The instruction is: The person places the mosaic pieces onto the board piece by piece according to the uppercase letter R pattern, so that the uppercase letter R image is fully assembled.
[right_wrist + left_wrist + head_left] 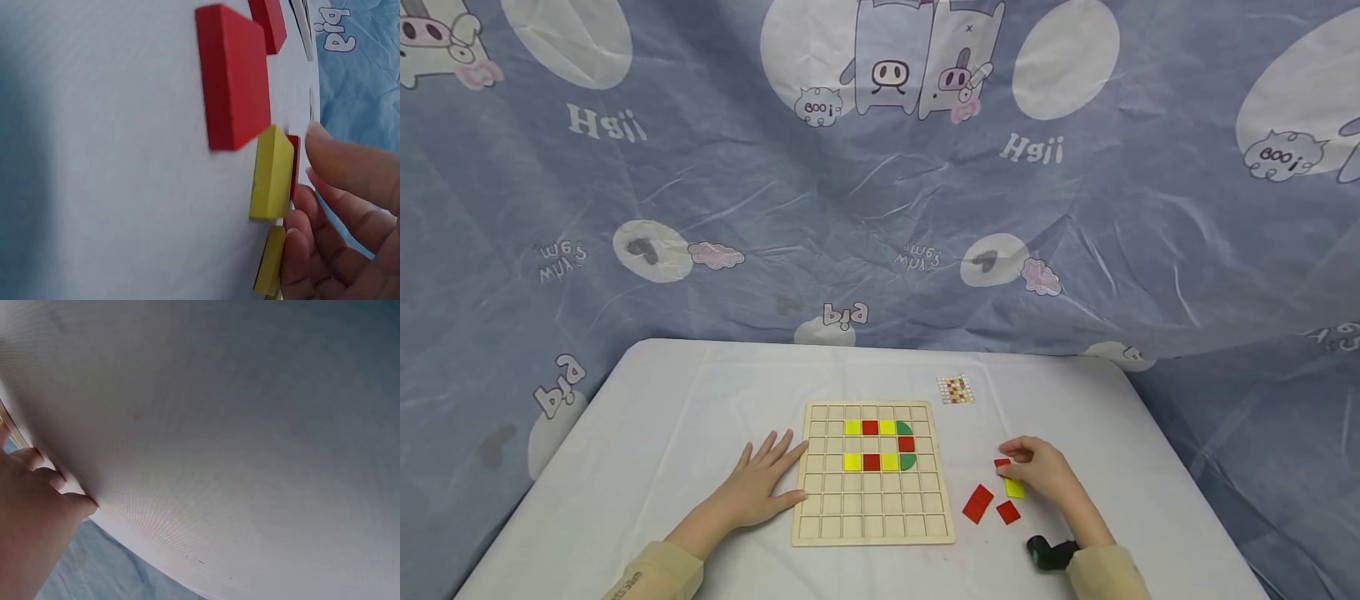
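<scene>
A wooden grid board [872, 517] lies mid-table, with yellow, red and green tiles set in its upper rows. My left hand [767, 479] rests flat on the cloth, fingers straight, fingertips [37, 459] against the board's left edge [6, 422]. Right of the board, my right hand [1015, 457] curls over loose tiles, and its thumb and fingertips [312, 219] pinch a small red tile [294, 165] that still lies on the table. Beside it lie a yellow tile [1015, 488] [272, 175], a second yellow tile [270, 262] under my fingers, a large red tile [977, 503] [234, 78] and another red tile [1008, 512].
A small pattern card [955, 389] lies behind the board on the right. The white tablecloth [662, 417] covers a table with rounded corners. A blue printed sheet [880, 208] hangs behind it. A black strap [1048, 552] sits on my right wrist.
</scene>
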The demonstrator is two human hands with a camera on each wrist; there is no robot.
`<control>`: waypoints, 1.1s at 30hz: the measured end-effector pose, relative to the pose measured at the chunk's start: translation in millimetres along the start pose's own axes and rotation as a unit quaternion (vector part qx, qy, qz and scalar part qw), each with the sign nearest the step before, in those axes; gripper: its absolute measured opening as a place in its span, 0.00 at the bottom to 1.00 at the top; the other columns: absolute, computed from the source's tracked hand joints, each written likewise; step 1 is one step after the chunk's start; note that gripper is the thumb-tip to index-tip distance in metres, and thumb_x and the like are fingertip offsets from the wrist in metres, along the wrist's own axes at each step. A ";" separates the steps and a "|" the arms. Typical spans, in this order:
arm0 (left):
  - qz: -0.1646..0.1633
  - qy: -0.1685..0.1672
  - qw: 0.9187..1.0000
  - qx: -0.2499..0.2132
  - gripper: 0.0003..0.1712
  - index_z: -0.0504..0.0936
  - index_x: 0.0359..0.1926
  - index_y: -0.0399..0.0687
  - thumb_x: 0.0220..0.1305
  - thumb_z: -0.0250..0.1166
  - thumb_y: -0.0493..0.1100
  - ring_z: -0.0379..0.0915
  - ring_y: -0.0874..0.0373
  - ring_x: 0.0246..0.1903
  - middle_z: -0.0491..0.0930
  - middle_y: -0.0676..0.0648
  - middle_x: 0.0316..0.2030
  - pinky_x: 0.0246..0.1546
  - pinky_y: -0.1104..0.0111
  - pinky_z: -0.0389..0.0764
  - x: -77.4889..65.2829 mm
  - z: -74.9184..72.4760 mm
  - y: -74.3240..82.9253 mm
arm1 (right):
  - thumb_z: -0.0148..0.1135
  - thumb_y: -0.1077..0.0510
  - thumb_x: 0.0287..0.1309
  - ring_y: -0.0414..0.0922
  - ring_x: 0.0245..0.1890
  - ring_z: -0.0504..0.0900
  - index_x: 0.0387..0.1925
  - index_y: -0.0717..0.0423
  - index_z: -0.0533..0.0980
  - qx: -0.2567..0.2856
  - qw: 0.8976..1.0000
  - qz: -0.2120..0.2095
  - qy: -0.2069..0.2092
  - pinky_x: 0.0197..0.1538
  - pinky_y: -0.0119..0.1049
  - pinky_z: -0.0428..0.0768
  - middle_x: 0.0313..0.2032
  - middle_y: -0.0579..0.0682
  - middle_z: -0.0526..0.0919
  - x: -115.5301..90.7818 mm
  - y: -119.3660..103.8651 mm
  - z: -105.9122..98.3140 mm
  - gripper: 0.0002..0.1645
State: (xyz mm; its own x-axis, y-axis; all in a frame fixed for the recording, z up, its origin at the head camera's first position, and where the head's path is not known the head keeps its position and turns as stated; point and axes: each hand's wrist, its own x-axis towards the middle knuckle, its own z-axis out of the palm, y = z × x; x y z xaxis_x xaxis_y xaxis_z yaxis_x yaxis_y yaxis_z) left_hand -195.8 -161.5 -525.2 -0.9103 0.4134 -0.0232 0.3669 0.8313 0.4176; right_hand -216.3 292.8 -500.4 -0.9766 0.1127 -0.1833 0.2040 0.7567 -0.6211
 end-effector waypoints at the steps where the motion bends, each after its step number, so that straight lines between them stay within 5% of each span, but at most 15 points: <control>1: -0.001 -0.001 1.000 0.001 0.44 0.61 0.75 0.53 0.64 0.62 0.64 0.44 0.36 0.76 0.54 0.39 0.76 0.70 0.32 0.43 0.1 -0.1 0.0 | 0.74 0.57 0.52 0.46 0.38 0.75 0.46 0.60 0.81 -0.005 1.000 0.002 -0.004 0.42 0.35 0.79 0.39 0.52 0.82 -0.6 0.8 -0.4 0.20; 18: -0.008 -0.003 1.000 -0.001 0.45 0.60 0.75 0.54 0.63 0.61 0.66 0.42 0.36 0.76 0.53 0.40 0.76 0.70 0.32 0.42 1.7 1.1 0.7 | 0.74 0.57 0.52 0.44 0.27 0.72 0.34 0.58 0.80 -0.006 0.999 -0.015 -0.032 0.31 0.32 0.73 0.26 0.49 0.77 -3.0 -12.5 1.5 0.12; 26: -0.017 -0.005 1.000 0.004 0.45 0.60 0.75 0.55 0.62 0.61 0.67 0.43 0.37 0.76 0.53 0.41 0.76 0.70 0.32 0.42 0.6 2.6 0.7 | 0.72 0.57 0.55 0.43 0.27 0.77 0.35 0.56 0.81 0.075 0.996 -0.048 -0.019 0.33 0.32 0.79 0.27 0.46 0.82 4.9 -48.2 28.0 0.09; 33: -0.013 -0.002 1.000 0.004 0.45 0.60 0.75 0.56 0.62 0.61 0.67 0.42 0.37 0.76 0.53 0.41 0.76 0.70 0.32 0.42 1.9 3.0 0.4 | 0.72 0.59 0.55 0.43 0.28 0.83 0.36 0.59 0.81 0.192 0.979 -0.068 -0.029 0.36 0.36 0.84 0.28 0.48 0.86 7.4 -94.5 67.8 0.10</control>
State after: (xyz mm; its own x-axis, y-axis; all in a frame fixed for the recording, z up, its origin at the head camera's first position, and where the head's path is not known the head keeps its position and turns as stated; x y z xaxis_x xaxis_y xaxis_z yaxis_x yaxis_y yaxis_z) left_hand -196.8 -159.3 -527.8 -0.9185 0.3936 -0.0384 0.3450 0.8448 0.4090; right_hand -238.2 178.5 -494.7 -0.9932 -0.0174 -0.1154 0.0943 0.4628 -0.8814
